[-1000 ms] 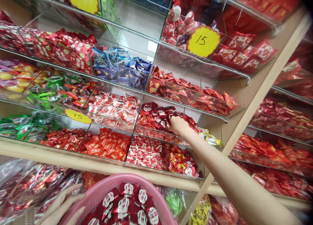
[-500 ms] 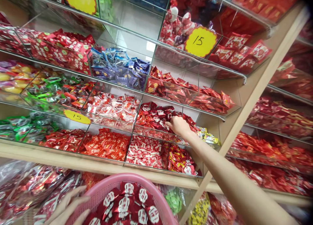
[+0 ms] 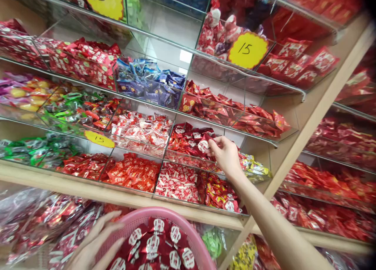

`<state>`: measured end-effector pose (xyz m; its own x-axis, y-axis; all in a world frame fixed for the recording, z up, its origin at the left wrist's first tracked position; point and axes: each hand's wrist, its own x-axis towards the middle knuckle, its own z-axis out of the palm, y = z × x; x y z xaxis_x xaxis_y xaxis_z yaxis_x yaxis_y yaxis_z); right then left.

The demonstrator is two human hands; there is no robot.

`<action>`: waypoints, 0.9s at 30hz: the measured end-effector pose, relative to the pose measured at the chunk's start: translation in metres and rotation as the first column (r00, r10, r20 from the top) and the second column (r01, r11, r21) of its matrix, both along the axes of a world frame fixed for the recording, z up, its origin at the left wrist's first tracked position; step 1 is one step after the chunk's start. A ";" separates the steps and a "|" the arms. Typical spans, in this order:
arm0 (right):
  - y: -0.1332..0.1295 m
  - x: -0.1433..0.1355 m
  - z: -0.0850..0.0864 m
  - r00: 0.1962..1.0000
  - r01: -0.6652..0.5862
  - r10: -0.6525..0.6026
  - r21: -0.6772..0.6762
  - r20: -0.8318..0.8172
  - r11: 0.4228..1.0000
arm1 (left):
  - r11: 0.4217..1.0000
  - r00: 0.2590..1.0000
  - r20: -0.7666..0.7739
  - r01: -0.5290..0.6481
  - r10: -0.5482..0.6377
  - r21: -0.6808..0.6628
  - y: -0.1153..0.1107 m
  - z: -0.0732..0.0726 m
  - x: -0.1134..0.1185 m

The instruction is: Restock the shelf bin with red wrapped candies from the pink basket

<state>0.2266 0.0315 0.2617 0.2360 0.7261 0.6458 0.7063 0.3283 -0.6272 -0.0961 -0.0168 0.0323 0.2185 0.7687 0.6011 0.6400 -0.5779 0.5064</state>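
My right hand (image 3: 225, 154) pinches a dark red candy packet (image 3: 203, 145) with a white round print, held just above a shelf bin of similar dark red candies (image 3: 188, 134). At the bottom, a pink plastic basket (image 3: 164, 212) holds several larger-looking dark red packets (image 3: 152, 246) with white prints. My left hand (image 3: 95, 244), slightly blurred, lies along the basket's left side with its fingers stretched out and apart. Part of that hand and the basket's lower portion are cut off by the frame.
Clear dividers split the shelves into bins of red, blue, green and white-red candies. A yellow price tag (image 3: 248, 50) hangs on the upper shelf edge. A wooden post (image 3: 282, 172) stands right of the bins. Bagged candies (image 3: 44, 227) lie below the bottom ledge (image 3: 73, 188).
My right hand has drawn back from inside the dark red candies, turned, and now shows a packet between its fingers. My left hand has moved slightly up and right along the basket.
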 end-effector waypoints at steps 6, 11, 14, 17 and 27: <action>-0.054 -0.035 -0.077 0.681 -0.473 0.325 -0.055 -0.656 0.880 | 0.992 0.992 0.035 0.122 -0.122 -0.006 -0.005 0.082 0.049; -0.080 -0.056 -0.129 0.474 -0.609 0.261 -0.099 -0.841 0.787 | 0.961 0.961 -0.038 0.275 -0.273 0.041 -0.005 0.094 0.082; -0.088 -0.061 -0.150 0.463 -0.619 0.255 -0.103 -0.849 0.779 | 0.932 0.928 -0.098 0.363 -0.360 0.010 -0.007 0.083 0.090; -0.094 -0.064 -0.168 0.482 -0.613 0.227 -0.140 -0.847 0.778 | 0.910 0.898 -0.148 0.414 -0.413 -0.026 -0.007 0.074 0.087; -0.111 -0.047 -0.205 0.701 -0.577 0.183 -0.397 -0.689 0.714 | 0.890 0.801 -0.388 0.402 -0.455 -0.213 0.011 0.048 0.032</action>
<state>0.1791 -0.0799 0.0565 0.0174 0.9981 -0.0594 0.0429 -0.0601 -0.9973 -0.0643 -0.0056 0.0805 0.7504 0.5939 0.2901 0.5047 -0.7983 0.3287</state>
